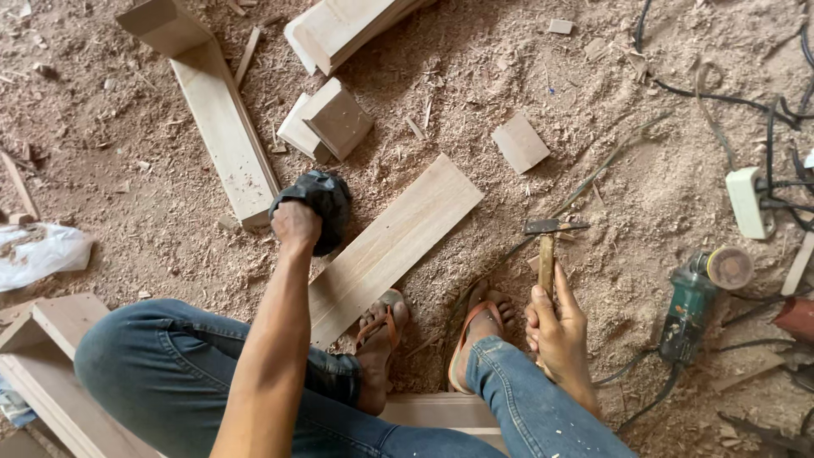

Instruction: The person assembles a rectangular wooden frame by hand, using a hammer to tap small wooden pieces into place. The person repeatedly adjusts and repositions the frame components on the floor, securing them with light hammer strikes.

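The left hand [296, 226] is clenched on a black bag [320, 206] bulging beyond its knuckles, while the right hand [556, 326] grips a hammer [547, 248] whose head points far.

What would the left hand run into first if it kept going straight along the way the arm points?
The left hand already grips a black bag. Straight beyond it, probably the small wood blocks, though depth is hard to judge.

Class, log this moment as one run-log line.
left hand: grips black bag | right hand: grips hammer | plank: flat on sawdust
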